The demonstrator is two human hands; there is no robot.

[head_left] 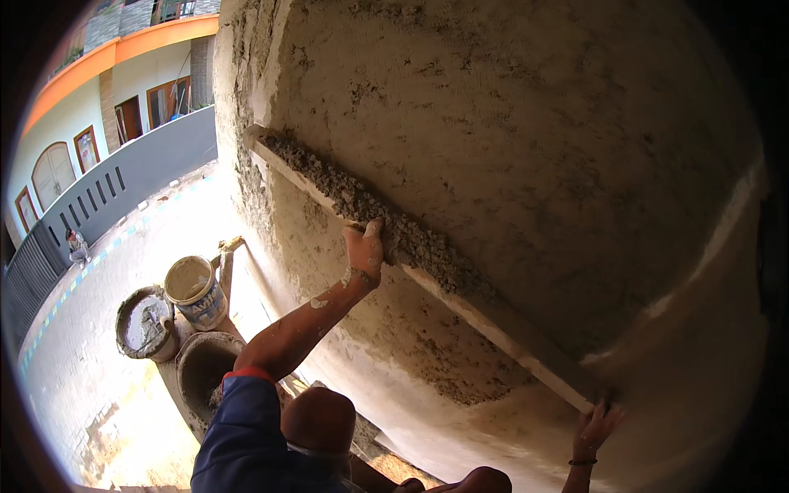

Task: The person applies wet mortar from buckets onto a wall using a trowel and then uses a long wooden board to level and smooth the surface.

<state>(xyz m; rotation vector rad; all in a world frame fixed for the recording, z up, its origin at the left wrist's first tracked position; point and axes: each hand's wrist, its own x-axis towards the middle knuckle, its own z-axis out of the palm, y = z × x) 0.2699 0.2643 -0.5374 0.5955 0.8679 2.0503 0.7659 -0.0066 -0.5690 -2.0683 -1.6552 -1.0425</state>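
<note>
A long straightedge [485, 321] lies slantwise against the plastered wall [509, 140], its far left end higher than its near right end. Wet mortar [362, 197] is heaped along its upper side. My left hand [366, 249] is closed around the straightedge left of its middle, the thumb up by the mortar; splashes of plaster mark the wrist and forearm. At the lower right end, my right hand [597, 429] grips the straightedge by its tip, with its fingers partly hidden. Below the straightedge is a rough dark patch of mortar [468, 370] on the wall.
On a plank platform at left stand a pale bucket [197, 294], a dark bucket [146, 324] with grey liquid, and a mortar tub [201, 366] beside my left arm. Below lies a paved street [123, 263]; a person [78, 248] sits by the grey fence [156, 160].
</note>
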